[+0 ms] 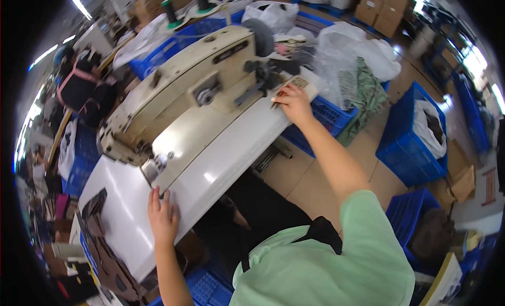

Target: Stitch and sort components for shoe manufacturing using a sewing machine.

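Note:
A cream industrial sewing machine (173, 85) stands on a white sewing table (210, 174) in front of me. My left hand (164, 214) lies open on the tabletop, its fingertips close to the needle end and presser foot (154, 168). It holds nothing. My right hand (293, 103) is at the table's far right end, below the handwheel (259, 36). Its fingers are closed in a pinch on something small, too blurred to make out. Beside it lies a small flat tan piece (300, 82). Dark brown fabric pieces (102, 248) hang over the table's left edge.
Thread cones (169, 12) stand behind the machine. Blue crates with white plastic bags (357, 48) and green cloth (368, 95) lie beyond the right end. Another blue crate (410, 143) stands on the tiled floor at right. A person in dark clothing (84, 85) is at far left.

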### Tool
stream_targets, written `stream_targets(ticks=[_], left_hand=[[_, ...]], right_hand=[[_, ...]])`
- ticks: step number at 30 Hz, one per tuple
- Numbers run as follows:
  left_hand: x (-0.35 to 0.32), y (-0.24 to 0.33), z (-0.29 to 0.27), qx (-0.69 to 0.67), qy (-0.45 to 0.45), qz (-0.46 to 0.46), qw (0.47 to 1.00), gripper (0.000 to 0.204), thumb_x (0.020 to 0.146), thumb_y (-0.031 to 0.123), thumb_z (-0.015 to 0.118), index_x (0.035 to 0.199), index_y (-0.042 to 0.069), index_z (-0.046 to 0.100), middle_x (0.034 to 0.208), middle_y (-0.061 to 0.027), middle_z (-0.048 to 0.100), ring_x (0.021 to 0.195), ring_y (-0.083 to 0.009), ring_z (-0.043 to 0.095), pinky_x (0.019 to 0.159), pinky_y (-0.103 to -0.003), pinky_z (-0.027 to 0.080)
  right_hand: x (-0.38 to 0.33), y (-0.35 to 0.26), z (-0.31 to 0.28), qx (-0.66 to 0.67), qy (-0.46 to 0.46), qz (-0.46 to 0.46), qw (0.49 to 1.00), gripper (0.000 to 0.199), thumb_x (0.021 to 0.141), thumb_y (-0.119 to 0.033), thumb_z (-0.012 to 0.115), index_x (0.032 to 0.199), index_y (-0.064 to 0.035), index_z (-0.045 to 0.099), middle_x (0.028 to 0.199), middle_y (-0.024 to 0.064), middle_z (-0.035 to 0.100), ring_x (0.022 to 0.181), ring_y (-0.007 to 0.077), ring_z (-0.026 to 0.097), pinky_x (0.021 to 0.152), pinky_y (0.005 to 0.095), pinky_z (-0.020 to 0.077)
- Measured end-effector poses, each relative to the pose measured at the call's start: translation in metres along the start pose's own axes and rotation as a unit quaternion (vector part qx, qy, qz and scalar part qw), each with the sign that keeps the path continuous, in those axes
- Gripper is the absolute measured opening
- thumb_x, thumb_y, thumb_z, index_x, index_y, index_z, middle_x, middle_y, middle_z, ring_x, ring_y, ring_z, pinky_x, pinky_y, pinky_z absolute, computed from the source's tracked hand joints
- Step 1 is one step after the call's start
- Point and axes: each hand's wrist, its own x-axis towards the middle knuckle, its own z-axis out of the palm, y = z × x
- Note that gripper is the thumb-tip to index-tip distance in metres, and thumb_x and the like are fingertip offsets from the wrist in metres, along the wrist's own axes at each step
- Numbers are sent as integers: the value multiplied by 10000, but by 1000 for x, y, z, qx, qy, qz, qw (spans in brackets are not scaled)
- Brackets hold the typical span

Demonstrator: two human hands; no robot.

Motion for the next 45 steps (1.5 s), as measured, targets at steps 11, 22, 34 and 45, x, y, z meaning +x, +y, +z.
stream_targets(ticks=[11, 22, 34, 45], left_hand=[[28, 16, 42, 1, -93, 47, 995, 458, 881, 160, 520, 1295, -37, 519, 1396, -251, 439, 1304, -446, 388, 1076, -533, 313], [54, 46, 18, -44, -165, 56, 984, 485, 932, 161, 508, 1348, -76, 433, 1320, -345, 452, 1191, -521, 434, 995, -609, 336], [107, 35, 49, 31, -651, -102, 751, 434, 959, 250, 501, 1322, 15, 468, 1280, -193, 533, 1172, -291, 529, 1010, -431, 406], [211, 190, 64, -52, -628, 184, 754, 322, 939, 249, 509, 1073, 6, 671, 1049, -185, 682, 959, -289, 674, 800, -356, 542]], right_hand=[[-15, 1, 27, 11, 5, 102, 995, 508, 801, -155, 573, 1306, -117, 535, 1499, 148, 365, 1420, 334, 269, 1157, 498, 190], [-13, -4, -4, 23, -115, 126, 985, 616, 845, -430, 599, 1326, -57, 502, 1470, 149, 389, 1400, 337, 292, 1137, 508, 226], [-32, 59, -113, 240, -45, 384, 891, 615, 821, -155, 646, 1363, 1, 401, 1400, 228, 407, 1288, 402, 423, 1075, 444, 371], [-240, 251, -230, 46, -128, 845, 518, 623, 797, -198, 622, 1371, -27, 450, 1353, 262, 475, 1236, 393, 491, 1047, 436, 413]])
